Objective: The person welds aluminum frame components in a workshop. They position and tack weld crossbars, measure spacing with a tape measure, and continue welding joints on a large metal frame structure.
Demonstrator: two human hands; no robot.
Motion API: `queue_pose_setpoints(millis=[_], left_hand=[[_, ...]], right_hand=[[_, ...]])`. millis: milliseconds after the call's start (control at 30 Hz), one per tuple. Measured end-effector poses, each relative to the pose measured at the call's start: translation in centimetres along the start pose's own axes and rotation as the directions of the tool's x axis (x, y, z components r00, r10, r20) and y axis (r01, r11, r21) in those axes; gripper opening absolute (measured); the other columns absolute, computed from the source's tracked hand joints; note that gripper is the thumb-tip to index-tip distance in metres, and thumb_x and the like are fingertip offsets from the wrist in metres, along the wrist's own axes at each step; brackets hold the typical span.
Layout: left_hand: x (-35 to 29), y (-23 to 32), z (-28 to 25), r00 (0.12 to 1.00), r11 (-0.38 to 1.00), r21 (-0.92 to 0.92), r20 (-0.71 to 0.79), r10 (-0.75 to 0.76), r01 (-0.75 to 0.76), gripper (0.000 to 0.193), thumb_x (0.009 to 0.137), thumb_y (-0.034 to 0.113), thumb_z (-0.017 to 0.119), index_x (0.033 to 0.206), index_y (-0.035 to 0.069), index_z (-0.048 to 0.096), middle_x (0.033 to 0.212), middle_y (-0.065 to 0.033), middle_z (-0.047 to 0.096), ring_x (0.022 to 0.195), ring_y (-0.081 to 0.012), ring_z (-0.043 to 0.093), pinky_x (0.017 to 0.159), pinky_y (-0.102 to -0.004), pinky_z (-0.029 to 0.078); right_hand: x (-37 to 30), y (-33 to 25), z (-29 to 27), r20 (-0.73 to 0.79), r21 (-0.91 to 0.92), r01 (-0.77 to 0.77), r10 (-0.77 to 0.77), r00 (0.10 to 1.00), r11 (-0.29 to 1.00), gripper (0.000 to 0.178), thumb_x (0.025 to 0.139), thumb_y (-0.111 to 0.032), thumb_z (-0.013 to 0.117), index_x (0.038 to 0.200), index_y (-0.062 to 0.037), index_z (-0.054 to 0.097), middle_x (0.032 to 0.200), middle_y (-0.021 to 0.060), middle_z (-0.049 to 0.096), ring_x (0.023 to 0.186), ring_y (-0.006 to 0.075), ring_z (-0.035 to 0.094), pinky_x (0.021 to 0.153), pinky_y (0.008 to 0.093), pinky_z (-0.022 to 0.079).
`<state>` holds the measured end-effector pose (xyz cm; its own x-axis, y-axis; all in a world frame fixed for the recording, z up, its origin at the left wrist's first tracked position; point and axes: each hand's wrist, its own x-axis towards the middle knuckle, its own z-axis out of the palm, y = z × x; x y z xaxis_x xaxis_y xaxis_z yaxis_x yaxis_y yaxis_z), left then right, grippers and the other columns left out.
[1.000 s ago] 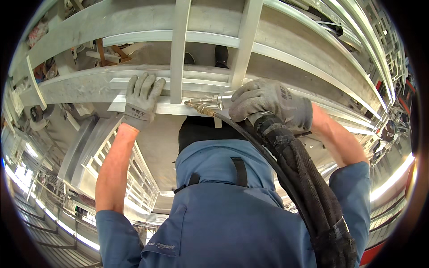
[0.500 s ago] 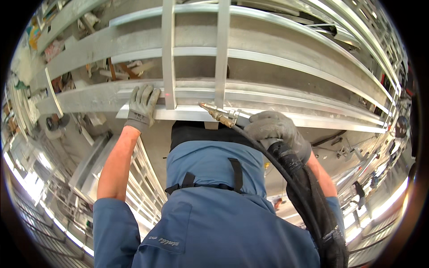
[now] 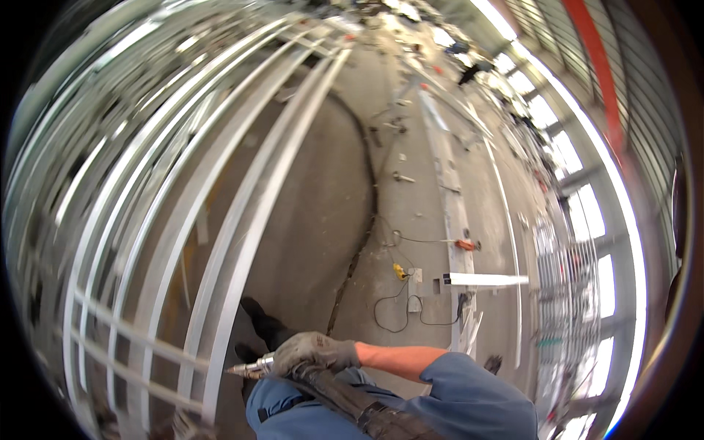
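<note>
My gloved right hand (image 3: 312,352) is closed around the handle of a welding torch (image 3: 253,366), whose metal nozzle points left toward the near rail. A thick black sleeved hose (image 3: 345,396) runs back from the torch along my body. The long aluminium frame (image 3: 253,235) stretches away on my left, its parallel rails joined by two short crossbars (image 3: 139,334) near me. Beside the lower crossbar, at the near rail, my left hand (image 3: 187,425) shows only as a blurred grey glove, cut by the dark rim; its fingers are smeared.
A dark cable (image 3: 372,183) lies along the concrete floor right of the frame. Farther right are a yellow plug (image 3: 400,271), a red-orange tool (image 3: 465,245), a white profile (image 3: 484,279) and a long floor beam (image 3: 444,169). Stacked metal lengths (image 3: 568,293) stand by the windows.
My view has swung to the right, so the frame now runs up the left side and the floor shows. The torch stays in my right hand; my left hand has shifted to the lower-left rim.
</note>
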<state>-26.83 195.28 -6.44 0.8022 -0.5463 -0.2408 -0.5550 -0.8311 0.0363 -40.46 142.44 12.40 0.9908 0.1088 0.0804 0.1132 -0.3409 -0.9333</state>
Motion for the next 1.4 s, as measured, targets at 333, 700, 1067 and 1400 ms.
queue_pose_setpoints(millis=[333,700,1067,1400], left_hand=[[24.0,19.4,-11.5,0.952,0.968,0.091,-0.177,0.248,-0.235,0.076,0.084,0.032,0.078,0.150,0.002,0.056,0.146,-0.0273,0.058,0.134,-0.0406,0.056,0.111,-0.0511,0.045],[47.1,48.7,-13.1,0.894,0.902,-0.070,-0.188,0.407,-0.425,0.092,0.075,0.029,0.079,0.156,0.001,0.045,0.155,-0.0268,0.047,0.147,-0.0466,0.041,0.124,-0.0586,0.033],[68.4,77.8,-16.2,0.781,0.787,-0.065,-0.194,0.593,-0.613,0.083,0.074,0.023,0.084,0.149,0.004,0.054,0.150,-0.0211,0.051,0.141,-0.0432,0.047,0.119,-0.0512,0.041],[90.7,122.6,-26.0,0.438,0.431,-0.097,-0.330,0.837,-0.897,0.076,0.076,0.028,0.082,0.145,0.005,0.058,0.139,-0.0186,0.062,0.133,-0.0395,0.056,0.120,-0.0581,0.037]], right_hand=[[-8.4,2.6,-12.8,-0.316,0.076,-0.056,0.077,0.946,0.996,0.041,0.085,-0.022,0.078,0.124,-0.0107,0.072,0.124,0.0142,0.073,0.120,0.0389,0.068,0.104,0.0482,0.052],[-23.8,6.6,-35.3,-0.678,-0.053,-0.224,0.130,0.723,0.973,0.038,0.086,-0.017,0.077,0.124,-0.0132,0.073,0.122,0.0106,0.074,0.118,0.0332,0.069,0.100,0.0428,0.054],[-29.8,19.2,-55.4,-0.841,0.185,-0.167,0.244,0.483,0.968,0.031,0.098,-0.021,0.067,0.125,-0.0088,0.075,0.125,0.0156,0.075,0.120,0.0358,0.070,0.105,0.0464,0.054],[-31.2,26.8,-81.6,-0.885,0.214,-0.178,0.268,0.381,0.960,0.029,0.096,-0.021,0.069,0.121,-0.0057,0.075,0.120,0.0177,0.077,0.117,0.0363,0.072,0.103,0.0494,0.055]])
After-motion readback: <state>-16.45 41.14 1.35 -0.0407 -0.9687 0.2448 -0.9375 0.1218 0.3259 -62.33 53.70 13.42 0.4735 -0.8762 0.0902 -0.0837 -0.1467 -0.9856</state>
